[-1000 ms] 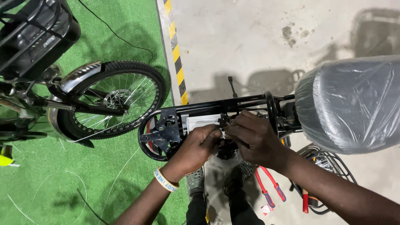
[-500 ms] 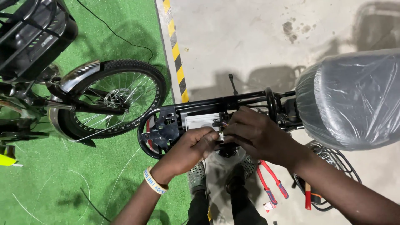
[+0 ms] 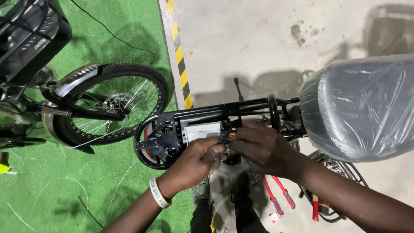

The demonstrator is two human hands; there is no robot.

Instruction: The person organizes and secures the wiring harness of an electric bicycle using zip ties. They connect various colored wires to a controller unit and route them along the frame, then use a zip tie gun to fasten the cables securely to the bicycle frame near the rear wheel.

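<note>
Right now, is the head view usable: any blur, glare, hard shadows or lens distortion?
Head view: sharp, evenly lit; soft shadows of the frame on the concrete floor. Mild glare on the plastic-wrapped seat. Left hand and right hand are crisp, but hide the small wires between them. The striped floor line bows slightly, a wide-angle effect.

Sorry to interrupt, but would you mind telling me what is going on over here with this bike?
A person is standing over a black bike frame and working with both hands at its middle. The left hand and right hand meet at a small bundle of wires beside a white box on the frame. The plastic-wrapped seat is at the right. Red-handled pliers lie on the concrete floor below. Another bike's wheel stands on the green turf.
</note>
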